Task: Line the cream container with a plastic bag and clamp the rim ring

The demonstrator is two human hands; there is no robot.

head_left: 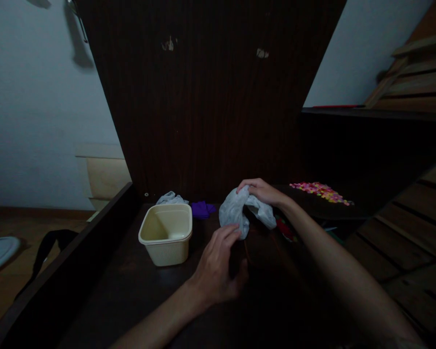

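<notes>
My right hand (260,191) grips the top of a crumpled white cloth or bag (236,212) above the dark wooden surface (131,286). My left hand (218,264) reaches up to the lower edge of the same white cloth, fingertips touching it, fingers curled. A cream plastic tub (166,233) stands empty just left of my left hand.
Behind the tub lie another white crumpled piece (171,198) and a purple item (202,209). Several small coloured pieces (320,191) are scattered on a dark shelf at the right. A tall dark wooden panel (210,97) rises behind. A raised dark edge (76,261) borders the left.
</notes>
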